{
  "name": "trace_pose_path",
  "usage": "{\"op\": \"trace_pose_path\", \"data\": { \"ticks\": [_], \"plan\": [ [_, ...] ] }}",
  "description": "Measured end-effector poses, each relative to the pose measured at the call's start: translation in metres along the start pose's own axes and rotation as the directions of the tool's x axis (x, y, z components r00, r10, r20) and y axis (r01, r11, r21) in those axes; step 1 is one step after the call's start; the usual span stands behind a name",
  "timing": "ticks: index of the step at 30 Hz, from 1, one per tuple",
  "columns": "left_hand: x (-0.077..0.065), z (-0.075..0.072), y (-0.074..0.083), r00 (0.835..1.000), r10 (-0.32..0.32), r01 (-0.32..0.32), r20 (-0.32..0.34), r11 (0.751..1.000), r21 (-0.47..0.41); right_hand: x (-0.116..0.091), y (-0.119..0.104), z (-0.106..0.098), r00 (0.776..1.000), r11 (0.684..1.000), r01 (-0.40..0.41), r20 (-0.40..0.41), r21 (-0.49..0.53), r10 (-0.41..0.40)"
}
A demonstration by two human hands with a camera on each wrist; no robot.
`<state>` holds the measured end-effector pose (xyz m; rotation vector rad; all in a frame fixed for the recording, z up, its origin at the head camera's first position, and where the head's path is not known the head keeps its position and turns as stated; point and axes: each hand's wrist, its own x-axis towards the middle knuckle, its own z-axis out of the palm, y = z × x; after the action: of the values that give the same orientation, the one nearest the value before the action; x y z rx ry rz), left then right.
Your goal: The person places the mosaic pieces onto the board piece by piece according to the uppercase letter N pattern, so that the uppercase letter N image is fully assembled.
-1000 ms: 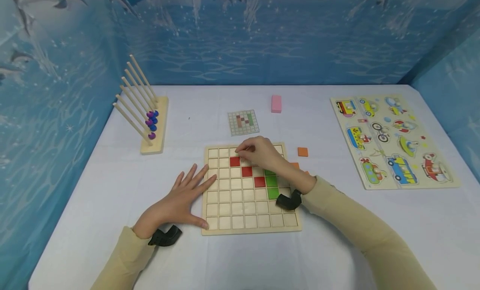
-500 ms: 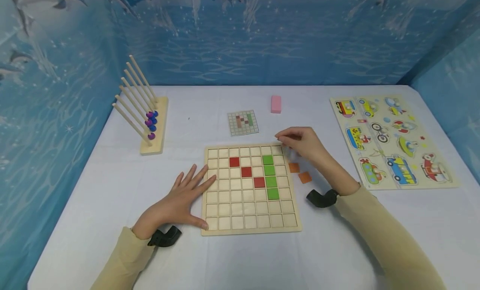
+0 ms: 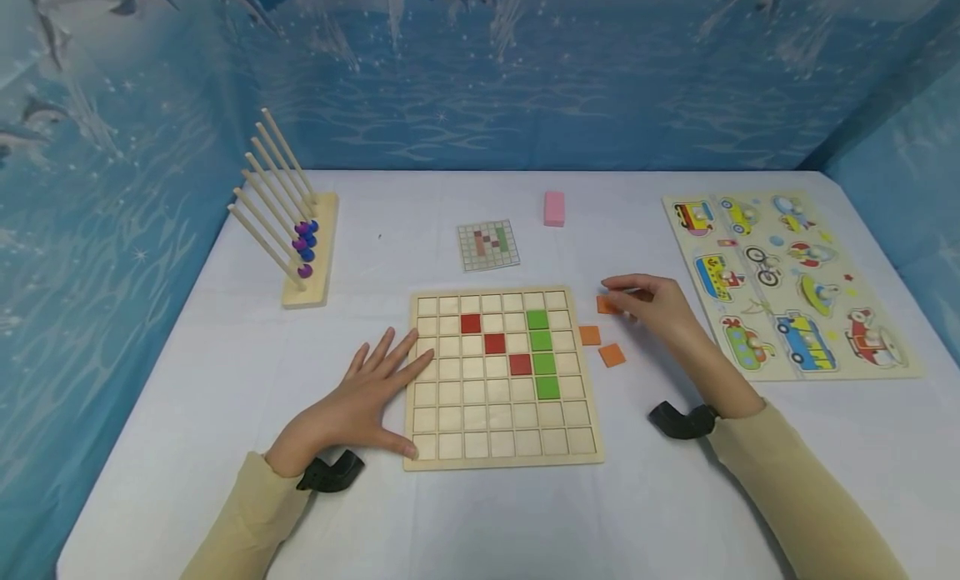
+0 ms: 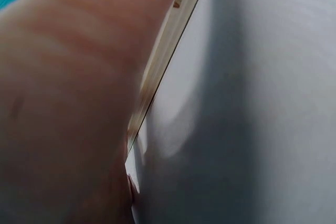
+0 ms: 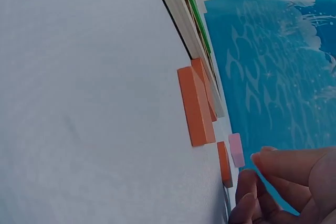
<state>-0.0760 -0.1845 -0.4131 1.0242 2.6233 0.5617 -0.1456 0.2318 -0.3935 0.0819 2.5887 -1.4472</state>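
Observation:
My left hand (image 3: 367, 401) lies with its fingers spread, fingertips and thumb on the left edge of the wooden grid board (image 3: 504, 462). Several green tiles (image 3: 543, 363) form a column in the board, and red tiles (image 3: 494, 343) run diagonally beside it. My right hand (image 3: 656, 305) is right of the board, thumb and fingers bent over an orange tile (image 3: 604, 305) and partly covering it. In the right wrist view a gap shows between thumb and fingers, with that orange tile (image 5: 224, 165) just beyond them. Two more orange tiles, one nearer the board (image 3: 589, 336) and one lower (image 3: 612, 356), lie alongside.
A small pattern card (image 3: 487, 247) and a pink block (image 3: 553, 208) lie behind the board. At the back left stands a peg rack (image 3: 322, 247) with blue and purple beads. A vehicle picture puzzle (image 3: 772, 297) lies on the right. Blue curtains (image 3: 480, 88) enclose the white table.
My right hand has moved from over the top of the board rightward to the orange tile, uncovering the board's upper cells. My left hand stays in place.

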Motion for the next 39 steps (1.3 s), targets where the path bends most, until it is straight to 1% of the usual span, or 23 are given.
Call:
{"op": "trace_pose_path", "data": {
  "ticks": [3,5,9,13,18,22,27,33,37,39],
  "plan": [
    [0.000,0.001,0.000,1.000,0.003,-0.003,0.003,1.000,0.002,-0.001,0.004,-0.001,1.000,1.000,-0.008,0.004,-0.023,0.008],
    [0.000,0.000,0.000,1.000,0.003,-0.003,0.007,1.000,0.002,-0.002,0.006,-0.001,1.000,0.999,0.002,0.012,-0.040,-0.001],
    [0.001,-0.001,0.001,1.000,-0.001,0.001,0.014,1.000,0.000,-0.003,0.008,-0.002,0.999,0.996,0.043,0.026,-0.077,-0.041],
    [0.001,-0.002,0.000,1.000,-0.006,0.006,0.018,1.000,0.001,-0.002,0.011,-0.001,0.995,0.989,0.098,0.012,-0.111,-0.098],
    [0.001,-0.001,0.000,1.000,-0.002,0.002,0.015,1.000,0.004,-0.002,0.014,0.001,0.984,0.971,0.171,-0.015,-0.167,-0.176],
    [0.001,-0.001,0.000,1.000,-0.005,0.005,0.017,1.000,0.000,-0.002,0.017,0.004,0.969,0.949,0.225,-0.047,-0.219,-0.241],
    [0.000,-0.002,0.000,1.000,-0.004,0.004,0.016,1.000,0.001,-0.001,0.017,0.007,0.955,0.939,0.269,-0.064,-0.216,-0.288],
    [0.000,-0.001,0.000,1.000,-0.001,0.001,0.016,1.000,0.000,-0.001,0.017,0.007,0.956,0.949,0.271,-0.070,-0.161,-0.285],
    [0.000,-0.001,0.000,1.000,-0.005,0.005,0.019,1.000,-0.005,0.000,0.016,0.007,0.965,0.962,0.240,-0.080,-0.126,-0.251],
    [-0.001,-0.001,0.000,1.000,-0.006,0.006,0.017,1.000,-0.005,0.001,0.015,0.007,0.971,0.970,0.212,-0.083,-0.117,-0.222]
  ]
}}
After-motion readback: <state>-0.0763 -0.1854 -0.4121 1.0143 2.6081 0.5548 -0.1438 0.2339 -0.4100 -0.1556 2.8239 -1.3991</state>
